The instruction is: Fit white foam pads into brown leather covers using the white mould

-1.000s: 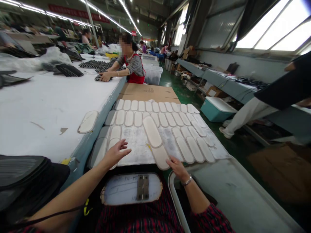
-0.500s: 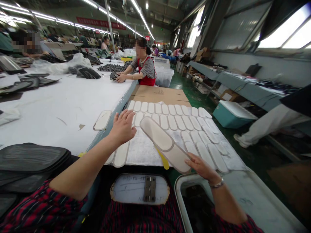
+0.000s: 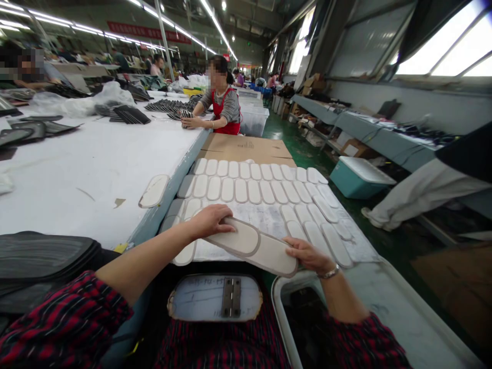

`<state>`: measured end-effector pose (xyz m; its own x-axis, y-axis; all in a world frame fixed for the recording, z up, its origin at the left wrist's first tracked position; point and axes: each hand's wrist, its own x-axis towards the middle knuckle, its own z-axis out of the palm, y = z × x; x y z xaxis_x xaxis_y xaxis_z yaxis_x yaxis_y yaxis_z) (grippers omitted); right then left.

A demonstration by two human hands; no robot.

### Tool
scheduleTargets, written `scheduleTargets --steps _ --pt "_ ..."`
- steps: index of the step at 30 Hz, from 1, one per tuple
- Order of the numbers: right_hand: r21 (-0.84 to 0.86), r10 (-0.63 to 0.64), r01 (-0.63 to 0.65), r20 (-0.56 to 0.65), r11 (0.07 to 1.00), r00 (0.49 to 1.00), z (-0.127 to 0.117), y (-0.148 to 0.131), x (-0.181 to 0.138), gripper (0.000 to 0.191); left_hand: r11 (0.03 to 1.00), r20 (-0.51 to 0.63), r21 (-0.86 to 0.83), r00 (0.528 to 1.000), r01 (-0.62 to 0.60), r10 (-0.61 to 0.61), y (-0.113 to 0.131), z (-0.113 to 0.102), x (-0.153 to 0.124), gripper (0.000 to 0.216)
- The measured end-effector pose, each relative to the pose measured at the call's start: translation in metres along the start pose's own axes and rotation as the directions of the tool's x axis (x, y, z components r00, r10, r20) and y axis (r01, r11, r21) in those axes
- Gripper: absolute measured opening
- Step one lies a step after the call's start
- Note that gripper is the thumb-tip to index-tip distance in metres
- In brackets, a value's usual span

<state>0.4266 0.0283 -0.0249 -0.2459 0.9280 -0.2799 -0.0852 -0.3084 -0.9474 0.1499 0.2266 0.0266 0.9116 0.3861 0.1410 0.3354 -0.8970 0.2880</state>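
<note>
Two pale oval panels with grey borders overlap end to end in front of me. The left panel (image 3: 242, 237) lies over the end of the right panel (image 3: 274, 256). My left hand (image 3: 212, 221) pinches the far left end of the pair, thumb on top. The right end is gripped by my right hand (image 3: 306, 254), its thumb on the upper face and the fingers partly hidden. Similar oval panels (image 3: 241, 190) lie in rows on the white board beyond. Below the held pair is a white oval plate (image 3: 200, 300) with a metal hinge (image 3: 231, 297).
A single oval panel (image 3: 154, 191) lies on the large white table (image 3: 96, 179) at left. Stacked black pieces (image 3: 46, 256) sit near my left arm. A pale bin (image 3: 279, 297) stands at right. A co-worker in a red apron (image 3: 220, 107) handles dark pieces farther back.
My left hand has come down and closed on the left end of the overlapping panels, which are now lower and flatter. My right hand keeps its hold. The co-worker has lifted some dark pieces.
</note>
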Motion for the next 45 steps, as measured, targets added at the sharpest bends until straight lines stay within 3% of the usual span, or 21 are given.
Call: scheduleTargets --steps 9,19,32,45 --pt "0.297 0.035 -0.009 -0.083 0.955 0.996 0.013 0.038 0.015 0.029 1.000 -0.046 0.012 0.999 0.024 -0.023 -0.003 0.012 -0.015 0.043" --pt "0.413 0.005 0.036 -0.099 0.910 0.995 0.017 0.060 0.019 0.028 0.999 -0.065 -0.013 0.997 0.032 -0.033 -0.007 0.022 -0.022 0.041" --pt "0.465 0.012 0.075 -0.183 0.882 0.983 0.026 0.060 0.012 0.023 0.980 -0.041 -0.139 0.988 0.144 -0.151 -0.005 0.032 -0.021 0.036" --pt "0.453 -0.009 0.092 -0.182 0.887 0.983 0.031 0.065 0.006 0.026 0.921 0.022 -0.295 0.966 0.253 -0.258 -0.002 0.041 -0.026 0.034"
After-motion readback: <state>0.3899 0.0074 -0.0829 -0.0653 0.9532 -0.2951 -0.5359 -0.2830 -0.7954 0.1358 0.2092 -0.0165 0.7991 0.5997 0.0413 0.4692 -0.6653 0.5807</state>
